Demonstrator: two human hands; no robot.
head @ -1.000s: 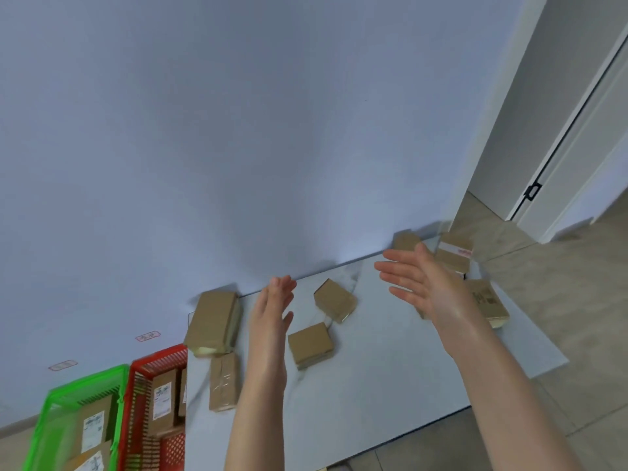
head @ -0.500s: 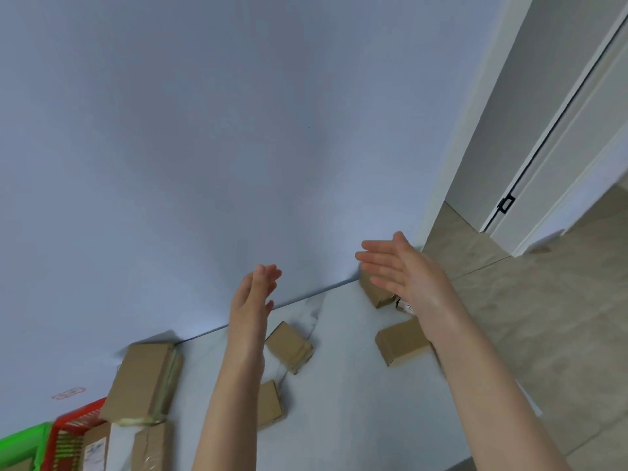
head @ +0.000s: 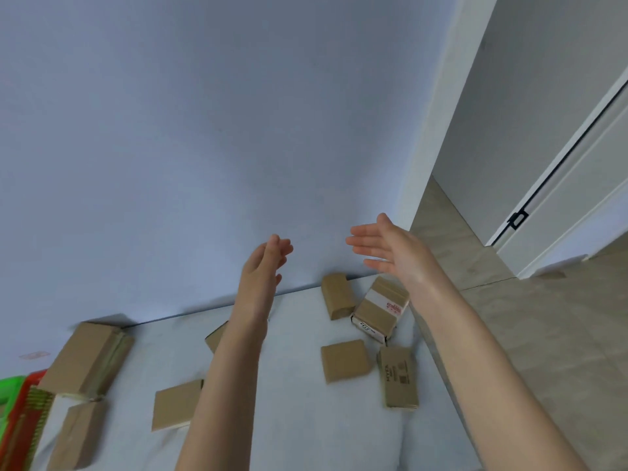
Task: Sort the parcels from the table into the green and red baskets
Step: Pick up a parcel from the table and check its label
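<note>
Left hand [head: 263, 266] and right hand [head: 390, 248] rise, fingers straight, empty; gaze swings right over parcels [head: 345, 360]; next pick pending.

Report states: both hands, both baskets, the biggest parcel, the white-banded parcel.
Left hand, open, raised, empty.
Right hand, open, raised, empty.
Green basket, corner only; contents unseen.
Red basket, edge only; contents unseen.
Biggest parcel, closed, on table, untouched.
White-banded parcel, closed, on table, untouched.
</note>
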